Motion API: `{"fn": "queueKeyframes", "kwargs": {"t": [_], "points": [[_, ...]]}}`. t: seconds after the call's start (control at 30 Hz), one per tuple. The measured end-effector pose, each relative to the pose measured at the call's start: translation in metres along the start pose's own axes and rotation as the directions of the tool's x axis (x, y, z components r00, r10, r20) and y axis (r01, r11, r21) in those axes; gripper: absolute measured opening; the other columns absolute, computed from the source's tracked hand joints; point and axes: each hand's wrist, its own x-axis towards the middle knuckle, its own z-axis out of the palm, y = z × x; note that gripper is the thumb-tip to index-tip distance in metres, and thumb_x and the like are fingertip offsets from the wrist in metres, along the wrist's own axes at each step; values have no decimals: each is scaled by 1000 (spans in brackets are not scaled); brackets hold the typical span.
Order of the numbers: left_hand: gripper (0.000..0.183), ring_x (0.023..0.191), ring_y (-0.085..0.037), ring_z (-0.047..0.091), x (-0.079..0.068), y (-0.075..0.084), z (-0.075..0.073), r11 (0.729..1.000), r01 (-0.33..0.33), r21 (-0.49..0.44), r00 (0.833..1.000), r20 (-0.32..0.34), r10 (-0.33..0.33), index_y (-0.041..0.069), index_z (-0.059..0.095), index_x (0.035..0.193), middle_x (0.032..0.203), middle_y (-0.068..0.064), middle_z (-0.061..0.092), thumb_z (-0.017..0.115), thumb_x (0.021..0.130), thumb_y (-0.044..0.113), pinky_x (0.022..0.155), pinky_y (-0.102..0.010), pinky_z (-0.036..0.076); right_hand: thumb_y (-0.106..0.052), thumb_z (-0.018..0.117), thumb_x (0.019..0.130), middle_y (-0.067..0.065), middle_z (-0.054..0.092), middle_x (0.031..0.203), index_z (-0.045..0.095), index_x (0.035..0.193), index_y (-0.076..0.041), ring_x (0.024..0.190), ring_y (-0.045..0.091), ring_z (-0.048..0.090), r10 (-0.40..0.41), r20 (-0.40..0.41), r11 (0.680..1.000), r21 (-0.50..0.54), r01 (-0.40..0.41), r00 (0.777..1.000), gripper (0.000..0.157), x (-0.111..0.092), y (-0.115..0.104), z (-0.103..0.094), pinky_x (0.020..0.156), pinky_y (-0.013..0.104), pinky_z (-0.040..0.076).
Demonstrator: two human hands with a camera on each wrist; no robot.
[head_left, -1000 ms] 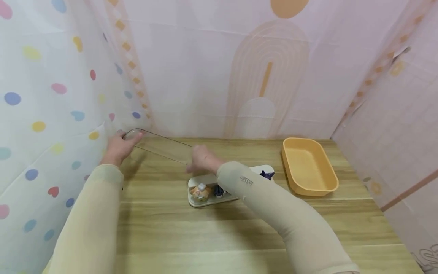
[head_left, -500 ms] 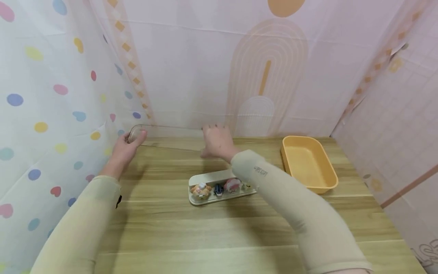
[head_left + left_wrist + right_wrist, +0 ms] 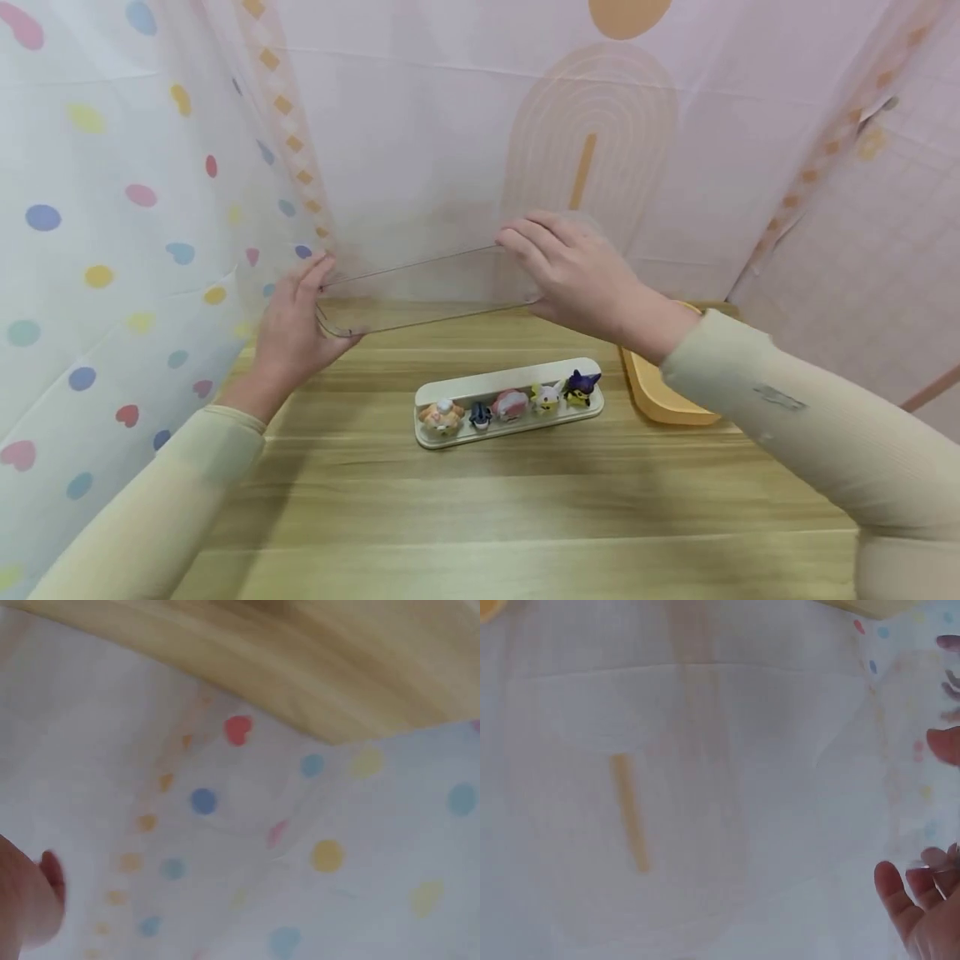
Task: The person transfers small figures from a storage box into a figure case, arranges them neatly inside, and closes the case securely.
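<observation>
Above the back of the table, a long see-through cover [image 3: 427, 287] with thin dark edges and a rounded end is held between both hands. My left hand [image 3: 288, 329] grips its left end, thumb below and fingers above. The right hand [image 3: 573, 271] holds the other end, fingers bent over the top edge, and sits higher. Below them on the table lies a narrow white tray [image 3: 495, 384] with small toy figures in a row: an orange one [image 3: 441, 417], a dark blue one [image 3: 481, 415], a pink one [image 3: 511, 405], a white-and-yellow one [image 3: 547, 397] and a purple one [image 3: 581, 388].
A yellow-orange basin [image 3: 660, 400] stands at the right, partly behind the right forearm. Patterned cloth hangs along the left, back and right of the wooden table [image 3: 525, 508]. The left wrist view shows mostly the dotted cloth [image 3: 326, 855].
The cover has risen from the left side of the table, swinging its right end upward. My right hand has moved right and up, uncovering the whole tray; the left hand has shifted slightly right.
</observation>
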Motion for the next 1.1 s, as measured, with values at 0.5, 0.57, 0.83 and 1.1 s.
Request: {"fn": "queueKeyframes", "kwargs": {"t": [0.5,0.57,0.83,1.1], "points": [[88,136,-40,52,-10,81,-31,980,81,-181,905,426,4,19,64,140,140,-10,68,100,67,53,110,-66,42,-32,96,73,13,71,138,60,144,-2,131,41,59,257,446,818,371,-439,857,85,-93,29,-2,111,60,48],[88,138,-42,51,-13,84,-31,976,128,-175,882,471,-31,20,64,140,142,-10,67,99,67,55,111,-67,40,-31,96,73,12,71,139,61,144,-2,133,40,59,255,472,804,381,-456,844,85,-97,27,1,111,60,49],[96,136,-43,50,-21,90,-27,976,181,-119,826,557,-85,17,62,145,144,-15,62,97,66,61,109,-65,45,-29,96,71,11,73,135,64,142,-2,129,40,61,247,512,792,383,-476,823,82,-112,20,20,107,55,53],[102,131,-41,52,-27,90,-18,975,193,-107,811,576,-97,18,59,150,140,-16,62,97,66,60,105,-63,49,-27,97,70,10,72,138,62,143,0,128,37,61,239,536,759,417,-500,810,86,-122,16,37,112,55,48]]}}
